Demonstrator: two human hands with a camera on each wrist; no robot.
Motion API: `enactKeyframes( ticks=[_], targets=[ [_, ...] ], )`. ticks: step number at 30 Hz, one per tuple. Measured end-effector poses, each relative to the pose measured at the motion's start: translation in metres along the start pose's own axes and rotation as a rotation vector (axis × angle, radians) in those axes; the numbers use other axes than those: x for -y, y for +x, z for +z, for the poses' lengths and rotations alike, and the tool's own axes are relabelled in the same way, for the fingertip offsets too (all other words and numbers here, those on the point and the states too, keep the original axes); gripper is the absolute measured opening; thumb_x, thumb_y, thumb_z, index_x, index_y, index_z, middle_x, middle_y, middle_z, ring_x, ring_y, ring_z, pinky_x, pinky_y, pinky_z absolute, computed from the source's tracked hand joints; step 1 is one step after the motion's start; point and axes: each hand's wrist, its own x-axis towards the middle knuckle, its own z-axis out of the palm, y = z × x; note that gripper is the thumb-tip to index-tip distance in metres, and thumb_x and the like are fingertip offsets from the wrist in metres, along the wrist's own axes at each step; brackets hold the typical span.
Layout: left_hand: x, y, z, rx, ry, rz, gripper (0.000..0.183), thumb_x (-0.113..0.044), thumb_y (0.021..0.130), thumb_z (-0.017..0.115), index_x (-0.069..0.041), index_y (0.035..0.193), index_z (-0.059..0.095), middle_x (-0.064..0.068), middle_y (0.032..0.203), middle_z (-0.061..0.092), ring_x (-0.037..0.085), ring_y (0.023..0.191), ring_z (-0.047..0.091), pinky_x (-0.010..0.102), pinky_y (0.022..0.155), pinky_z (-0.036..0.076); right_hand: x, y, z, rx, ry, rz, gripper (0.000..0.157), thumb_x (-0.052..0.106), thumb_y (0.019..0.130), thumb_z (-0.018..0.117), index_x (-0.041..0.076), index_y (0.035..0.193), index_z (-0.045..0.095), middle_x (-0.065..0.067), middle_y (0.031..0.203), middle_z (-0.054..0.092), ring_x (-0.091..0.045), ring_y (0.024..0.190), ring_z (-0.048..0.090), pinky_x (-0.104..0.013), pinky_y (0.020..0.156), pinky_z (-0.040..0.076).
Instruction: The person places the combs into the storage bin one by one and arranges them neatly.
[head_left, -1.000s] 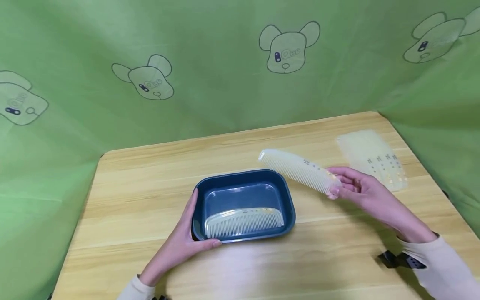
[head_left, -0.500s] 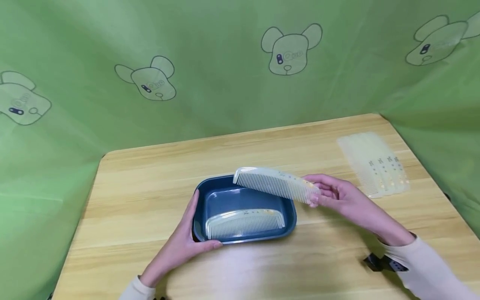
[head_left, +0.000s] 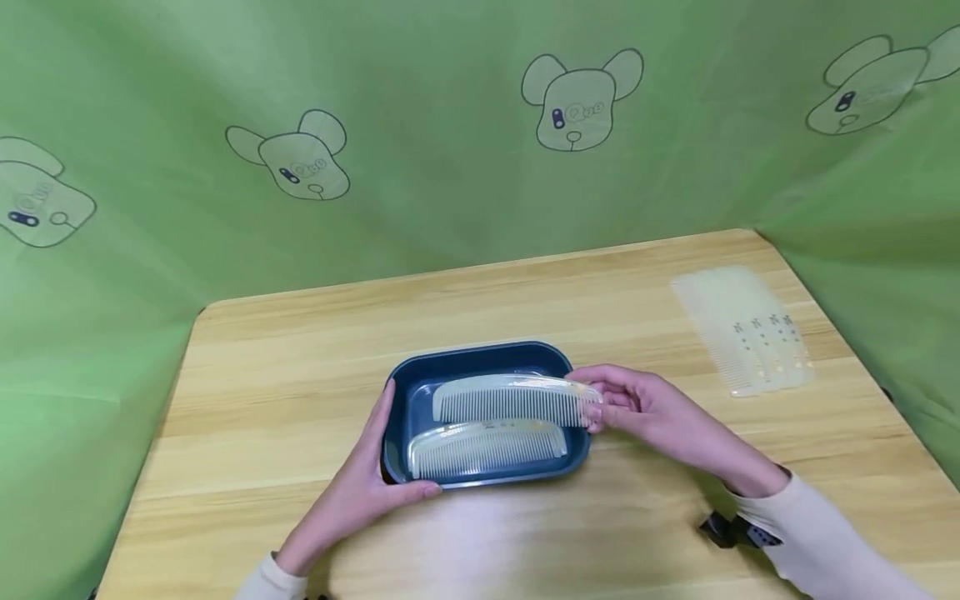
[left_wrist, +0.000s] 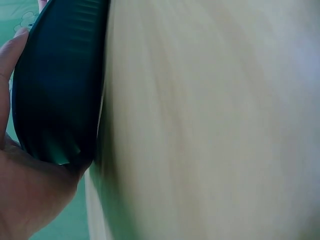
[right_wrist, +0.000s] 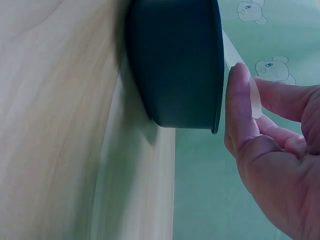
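Note:
In the head view a dark blue rectangular tray sits on the table. My left hand grips its left end, thumb along the near rim and fingers on the left wall. The left wrist view shows that hand around the tray's corner. One pale comb lies inside along the near side, teeth toward me. Over the tray, my right hand pinches a second pale comb by its right end. In the right wrist view the pinched comb is above the tray's rim.
Several more pale combs lie overlapped in a fan at the right rear of the wooden table. A green cloth with printed bear heads hangs behind and beside the table.
My right hand has carried its comb leftward and toward me, from right of the tray to over it, and the comb has become more level. The left hand and tray have stayed put.

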Motion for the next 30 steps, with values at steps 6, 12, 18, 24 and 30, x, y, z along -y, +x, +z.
enactKeyframes(
  ticks=[6, 12, 18, 24, 30],
  targets=[
    [-0.001, -0.002, -0.002, -0.002, 0.014, 0.010, 0.142, -0.033, 0.079, 0.102, -0.034, 0.177, -0.002, 0.000, 0.182, -0.001, 0.032, 0.165, 0.005, 0.068, 0.126, 0.013, 0.004, 0.001, 0.008, 0.013, -0.024, -0.007, 0.046, 0.001, 0.107, 0.065, -0.005, 0.152, 0.056, -0.025, 0.117, 0.071, -0.034, 0.106, 0.075, -0.041, 0.092, 0.063],
    [-0.002, -0.002, -0.002, -0.002, 0.002, 0.010, 0.141, -0.033, 0.080, 0.101, -0.033, 0.177, -0.002, 0.000, 0.182, 0.000, 0.032, 0.165, 0.004, 0.068, 0.126, 0.013, 0.010, 0.006, 0.014, 0.019, -0.076, -0.013, 0.044, 0.000, 0.108, 0.064, -0.006, 0.150, 0.054, -0.020, 0.112, 0.072, -0.028, 0.104, 0.074, -0.035, 0.090, 0.063],
    [-0.001, 0.000, 0.000, -0.009, 0.014, 0.011, 0.142, -0.033, 0.080, 0.101, -0.035, 0.177, -0.002, -0.002, 0.182, -0.001, 0.031, 0.165, 0.005, 0.069, 0.126, 0.013, 0.015, 0.011, 0.019, 0.040, -0.142, -0.007, 0.038, 0.000, 0.108, 0.066, -0.002, 0.145, 0.059, -0.012, 0.102, 0.069, -0.023, 0.095, 0.071, -0.031, 0.081, 0.062],
    [-0.002, 0.000, -0.001, -0.005, 0.015, 0.013, 0.142, -0.032, 0.080, 0.101, -0.035, 0.177, -0.003, -0.003, 0.182, -0.001, 0.031, 0.165, 0.004, 0.069, 0.125, 0.013, 0.017, 0.015, 0.025, 0.021, -0.261, -0.021, 0.032, 0.001, 0.107, 0.067, 0.003, 0.139, 0.064, -0.002, 0.088, 0.054, -0.016, 0.080, 0.057, -0.026, 0.071, 0.051],
    [-0.003, 0.000, -0.001, -0.002, 0.014, 0.000, 0.141, -0.033, 0.081, 0.101, -0.037, 0.176, -0.003, -0.004, 0.182, -0.001, 0.030, 0.165, 0.004, 0.070, 0.125, 0.013, 0.017, 0.015, 0.029, 0.006, -0.320, -0.018, 0.030, 0.006, 0.106, 0.071, 0.003, 0.136, 0.066, 0.002, 0.087, 0.057, -0.014, 0.078, 0.056, -0.026, 0.071, 0.051]
  ],
)
